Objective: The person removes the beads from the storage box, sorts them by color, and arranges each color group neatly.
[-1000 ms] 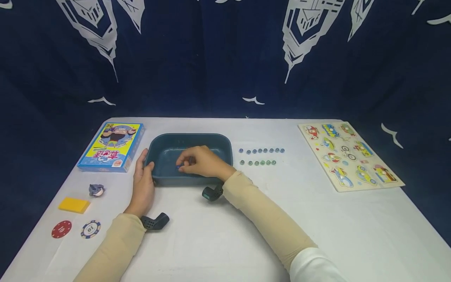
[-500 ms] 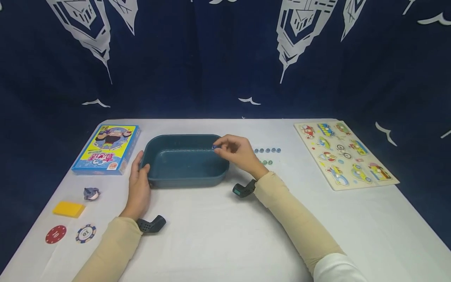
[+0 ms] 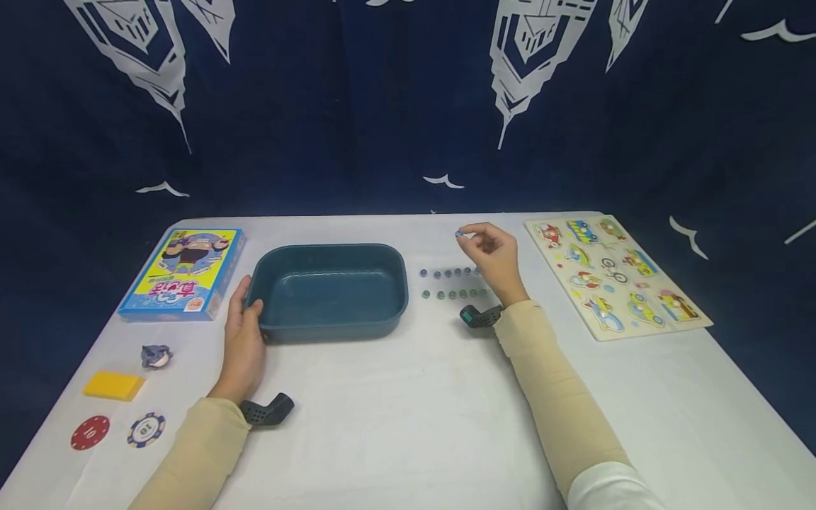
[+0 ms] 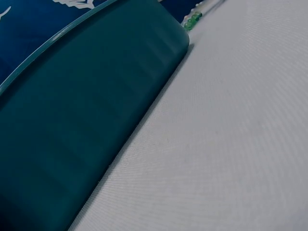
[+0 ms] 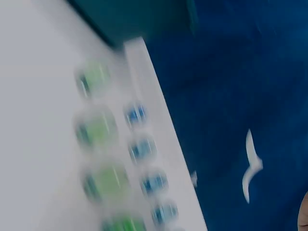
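Note:
My right hand pinches a small blue marble between thumb and index finger, just behind two rows of marbles. One row has several blue marbles; nearer me lies a row of several green marbles. The right wrist view shows these green marbles and blue marbles blurred; part of the blue row is covered by my right hand in the head view. My left hand holds the left near corner of a dark teal tray, thumb on the near wall, fingers along the left side.
A blue and yellow game box lies left of the tray. Nearer me are a small shark figure, a yellow block, a red chip and a blue-white chip. A wooden picture puzzle board lies right.
My right hand has lifted a blue marble out of the tray and carried it right, to behind the marble rows. My left hand stays at the tray. The head view has shifted slightly.

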### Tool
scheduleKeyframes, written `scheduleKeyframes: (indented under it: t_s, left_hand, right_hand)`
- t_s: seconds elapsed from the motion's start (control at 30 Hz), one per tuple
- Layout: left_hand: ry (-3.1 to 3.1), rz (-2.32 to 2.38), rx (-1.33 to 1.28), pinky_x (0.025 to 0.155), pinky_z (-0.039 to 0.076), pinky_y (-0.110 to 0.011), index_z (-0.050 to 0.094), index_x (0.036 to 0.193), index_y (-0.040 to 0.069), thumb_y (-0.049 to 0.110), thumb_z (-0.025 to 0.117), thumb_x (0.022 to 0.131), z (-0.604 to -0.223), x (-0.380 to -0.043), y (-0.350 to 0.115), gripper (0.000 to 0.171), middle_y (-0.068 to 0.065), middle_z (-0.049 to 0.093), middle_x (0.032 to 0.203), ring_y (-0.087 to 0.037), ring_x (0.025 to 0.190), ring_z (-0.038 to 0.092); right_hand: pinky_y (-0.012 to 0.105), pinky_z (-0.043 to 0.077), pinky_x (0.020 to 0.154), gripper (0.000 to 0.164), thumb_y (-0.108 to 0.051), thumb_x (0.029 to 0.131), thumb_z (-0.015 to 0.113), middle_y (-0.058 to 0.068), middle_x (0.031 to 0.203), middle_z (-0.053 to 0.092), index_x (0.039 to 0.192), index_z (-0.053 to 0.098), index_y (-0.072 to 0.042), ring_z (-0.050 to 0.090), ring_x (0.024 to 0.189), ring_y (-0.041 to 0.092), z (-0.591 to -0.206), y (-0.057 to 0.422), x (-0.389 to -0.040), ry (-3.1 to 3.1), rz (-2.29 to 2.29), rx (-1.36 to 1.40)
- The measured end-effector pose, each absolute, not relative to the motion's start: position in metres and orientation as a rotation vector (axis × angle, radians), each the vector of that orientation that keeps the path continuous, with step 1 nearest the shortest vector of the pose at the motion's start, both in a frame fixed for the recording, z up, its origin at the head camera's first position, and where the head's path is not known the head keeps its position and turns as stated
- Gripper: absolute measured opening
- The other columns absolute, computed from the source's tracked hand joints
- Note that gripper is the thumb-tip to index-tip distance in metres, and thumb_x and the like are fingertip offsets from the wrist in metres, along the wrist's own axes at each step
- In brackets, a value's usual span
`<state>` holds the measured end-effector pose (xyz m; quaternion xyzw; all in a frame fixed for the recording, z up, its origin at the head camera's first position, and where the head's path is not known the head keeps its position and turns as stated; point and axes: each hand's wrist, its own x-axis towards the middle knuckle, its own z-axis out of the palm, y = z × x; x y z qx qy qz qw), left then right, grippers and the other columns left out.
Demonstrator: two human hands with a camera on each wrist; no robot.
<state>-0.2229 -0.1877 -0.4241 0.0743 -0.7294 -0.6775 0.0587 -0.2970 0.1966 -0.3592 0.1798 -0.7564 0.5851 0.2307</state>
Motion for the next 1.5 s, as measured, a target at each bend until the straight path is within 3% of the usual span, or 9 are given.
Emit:
scheduleKeyframes:
  t_s: [0.27,0.4,0.5,0.6,0.8,1.03,1.5]
  left_hand:
    - [-2.196,-2.060,0.201,0.124,0.005,-0.033,0.011,0.160,0.029,0.030,0.026,0.108,-0.422,-0.222,-0.188,0.054,0.014,0.007,0.166,-0.005,0.151,0.003]
    - [-2.187,-2.075,0.196,0.124,0.004,-0.033,0.010,0.160,0.030,0.030,0.026,0.109,-0.423,-0.221,-0.189,0.054,0.014,0.006,0.166,-0.005,0.151,0.002]
    - [-2.197,-2.072,0.191,0.124,0.003,-0.033,0.009,0.160,0.030,0.031,0.025,0.109,-0.424,-0.221,-0.189,0.054,0.015,0.006,0.166,-0.005,0.151,0.001]
    - [-2.210,-2.058,0.189,0.124,0.003,-0.033,0.009,0.160,0.031,0.031,0.025,0.109,-0.425,-0.221,-0.188,0.054,0.015,0.006,0.166,-0.004,0.151,0.001]
    - [-2.192,-2.071,0.177,0.124,0.004,-0.031,0.009,0.160,0.030,0.030,0.025,0.109,-0.426,-0.222,-0.189,0.054,0.014,0.005,0.166,-0.004,0.151,0.001]
    - [-2.214,-2.053,0.172,0.124,0.003,-0.031,0.007,0.160,0.030,0.031,0.024,0.109,-0.427,-0.222,-0.190,0.054,0.015,0.004,0.166,-0.004,0.151,0.000]
    - [-2.210,-2.051,0.165,0.124,0.004,-0.031,0.008,0.161,0.029,0.031,0.024,0.109,-0.426,-0.222,-0.188,0.054,0.014,0.004,0.166,-0.004,0.151,0.001]
  right_hand:
    - [0.018,0.035,0.051,0.024,-0.012,0.091,0.071,-0.007,0.064,0.056,0.107,0.070,0.005,0.042,0.053,0.004,-0.384,0.255,-0.311,-2.209,1.497,0.128]
    - [0.022,0.033,0.050,0.026,-0.024,0.091,0.072,-0.002,0.063,0.056,0.106,0.073,-0.003,0.040,0.053,0.006,-0.404,0.280,-0.321,-2.358,1.387,-0.049]
    - [0.025,0.034,0.050,0.026,-0.025,0.091,0.071,0.002,0.064,0.054,0.106,0.073,-0.004,0.041,0.055,0.011,-0.410,0.292,-0.321,-2.478,1.331,-0.145]
    - [0.025,0.035,0.051,0.026,-0.024,0.092,0.070,-0.002,0.064,0.051,0.109,0.072,-0.004,0.042,0.057,0.012,-0.412,0.299,-0.319,-2.598,1.293,-0.207]
    - [0.025,0.037,0.050,0.025,-0.022,0.093,0.069,-0.001,0.065,0.055,0.109,0.072,-0.003,0.045,0.057,0.013,-0.414,0.304,-0.317,-2.708,1.251,-0.214]
    - [0.030,0.040,0.061,0.024,-0.020,0.093,0.068,0.002,0.068,0.058,0.109,0.073,-0.003,0.049,0.067,0.020,-0.412,0.302,-0.314,-2.781,1.198,-0.205]
    - [0.029,0.040,0.056,0.022,-0.018,0.092,0.069,0.001,0.064,0.056,0.107,0.074,-0.002,0.047,0.062,0.018,-0.412,0.301,-0.314,-2.775,1.178,-0.231]
